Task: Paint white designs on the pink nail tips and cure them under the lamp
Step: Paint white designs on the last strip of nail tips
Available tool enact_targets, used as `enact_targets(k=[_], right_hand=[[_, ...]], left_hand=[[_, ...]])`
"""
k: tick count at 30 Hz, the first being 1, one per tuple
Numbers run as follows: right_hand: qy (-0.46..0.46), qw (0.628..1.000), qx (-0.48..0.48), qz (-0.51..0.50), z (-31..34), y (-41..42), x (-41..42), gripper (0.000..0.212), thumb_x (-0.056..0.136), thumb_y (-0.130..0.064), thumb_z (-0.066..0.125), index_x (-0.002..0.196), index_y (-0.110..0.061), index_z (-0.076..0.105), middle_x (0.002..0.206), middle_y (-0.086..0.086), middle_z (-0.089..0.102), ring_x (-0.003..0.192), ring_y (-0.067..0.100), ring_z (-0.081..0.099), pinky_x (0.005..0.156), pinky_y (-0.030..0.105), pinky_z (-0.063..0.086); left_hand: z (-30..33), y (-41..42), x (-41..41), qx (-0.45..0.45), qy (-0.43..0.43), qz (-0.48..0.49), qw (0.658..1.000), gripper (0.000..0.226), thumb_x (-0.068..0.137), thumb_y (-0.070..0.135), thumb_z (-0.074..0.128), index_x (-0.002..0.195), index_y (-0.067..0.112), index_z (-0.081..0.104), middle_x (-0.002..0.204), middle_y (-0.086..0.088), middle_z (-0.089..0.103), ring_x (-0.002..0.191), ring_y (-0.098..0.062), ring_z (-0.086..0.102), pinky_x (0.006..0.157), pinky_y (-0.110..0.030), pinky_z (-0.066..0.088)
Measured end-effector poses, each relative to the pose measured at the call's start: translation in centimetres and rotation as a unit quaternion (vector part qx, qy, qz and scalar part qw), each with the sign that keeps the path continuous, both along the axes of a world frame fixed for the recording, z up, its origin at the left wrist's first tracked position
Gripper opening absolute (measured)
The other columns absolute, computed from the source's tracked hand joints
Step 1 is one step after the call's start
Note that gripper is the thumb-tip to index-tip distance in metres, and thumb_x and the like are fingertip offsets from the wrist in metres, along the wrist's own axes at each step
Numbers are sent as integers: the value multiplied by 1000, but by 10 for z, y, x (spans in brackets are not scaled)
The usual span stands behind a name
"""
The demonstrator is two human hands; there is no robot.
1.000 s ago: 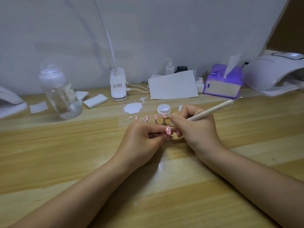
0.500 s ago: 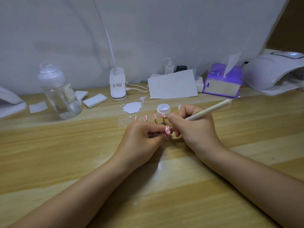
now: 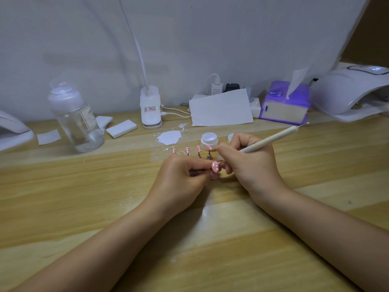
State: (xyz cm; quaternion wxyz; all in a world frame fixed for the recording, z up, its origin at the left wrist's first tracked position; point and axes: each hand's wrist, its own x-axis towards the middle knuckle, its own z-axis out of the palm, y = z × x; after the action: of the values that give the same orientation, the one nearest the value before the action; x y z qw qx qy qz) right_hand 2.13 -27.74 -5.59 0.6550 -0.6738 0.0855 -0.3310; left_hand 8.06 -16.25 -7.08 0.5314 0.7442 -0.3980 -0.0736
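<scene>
Pink nail tip point(image 3: 215, 166) — dotted white, pinched by left hand point(image 3: 185, 178) just before the gel pot point(image 3: 209, 141); right hand point(image 3: 250, 163) grips dotting pen point(image 3: 271, 139). Four dotted tips point(image 3: 198, 149) beside pot — curing apparently outstanding.

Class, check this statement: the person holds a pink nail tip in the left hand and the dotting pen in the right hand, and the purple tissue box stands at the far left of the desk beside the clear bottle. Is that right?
One detail is wrong. The head view shows the purple tissue box at the far right, beside the white curing lamp, not by the clear bottle. The rest holds: the left hand holds the pink nail tip, and the right hand holds the dotting pen.
</scene>
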Motion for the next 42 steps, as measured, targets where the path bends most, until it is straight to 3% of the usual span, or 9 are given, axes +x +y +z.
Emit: enact_targets(k=[3, 6, 12, 21, 24, 31, 36, 42], right_hand=[[-4, 1000, 18, -20, -2, -2, 2, 39, 72, 3, 59, 44, -11, 36, 28, -6, 38, 29, 1, 38, 42, 13, 38], [-5, 1000, 13, -19, -3, -3, 2, 38, 71, 2, 59, 44, -11, 36, 29, -6, 38, 29, 1, 37, 40, 12, 36], [-4, 1000, -2, -6, -2, -2, 1, 38, 72, 7, 58, 46, -10, 36, 29, -6, 39, 28, 0, 42, 37, 10, 33], [-1, 1000, -6, 4, -1, -1, 0, 39, 74, 10, 57, 46, -8, 35, 28, -8, 39, 27, -1, 41, 35, 9, 31], [2, 1000, -9, -4, -2, -2, 0, 38, 73, 8, 58, 46, -8, 36, 29, -7, 39, 28, 0, 40, 36, 10, 32], [-4, 1000, 0, 12, 1, 1, -2, 39, 75, 12, 56, 48, -9, 36, 28, -6, 38, 26, -1, 41, 34, 9, 31], [-1, 1000, -2, 2, -1, 0, 0, 39, 74, 10, 57, 47, -8, 35, 28, -6, 39, 27, -1, 41, 36, 10, 32], [-1, 1000, 1, -20, -2, -2, 0, 38, 72, 4, 60, 45, -10, 36, 29, -6, 39, 29, 0, 39, 39, 12, 35]], left_hand=[[0, 0, -1, -5, -3, -1, 1000, 22, 80, 0, 65, 87, 19, 75, 83, 19, 70, 70, 15, 56, 67, -16, 50], [1, 1, -1, -8, -17, -11, 1000, 25, 80, -1, 65, 88, 21, 74, 82, 25, 66, 65, 21, 52, 62, -6, 44], [0, 0, -2, -15, -24, -17, 999, 20, 80, -3, 64, 91, 11, 73, 86, 27, 65, 63, 21, 52, 62, -2, 39], [0, 0, -1, -11, -36, -15, 999, 21, 79, -4, 65, 88, 12, 74, 60, 30, 62, 56, 21, 49, 60, 0, 36], [2, 1, -2, -10, -37, -15, 999, 22, 80, -4, 64, 90, 14, 73, 71, 34, 63, 56, 22, 49, 61, 1, 36], [1, 0, -2, -11, -33, -16, 999, 22, 79, -5, 64, 90, 12, 74, 84, 22, 68, 58, 21, 50, 61, -1, 38], [1, 0, -2, -14, -31, -13, 999, 22, 80, -4, 64, 89, 12, 74, 69, 17, 70, 57, 20, 51, 61, -1, 38], [2, 0, -2, -5, -36, -8, 999, 22, 80, -3, 64, 88, 14, 75, 67, 27, 66, 56, 21, 49, 59, -2, 37]])
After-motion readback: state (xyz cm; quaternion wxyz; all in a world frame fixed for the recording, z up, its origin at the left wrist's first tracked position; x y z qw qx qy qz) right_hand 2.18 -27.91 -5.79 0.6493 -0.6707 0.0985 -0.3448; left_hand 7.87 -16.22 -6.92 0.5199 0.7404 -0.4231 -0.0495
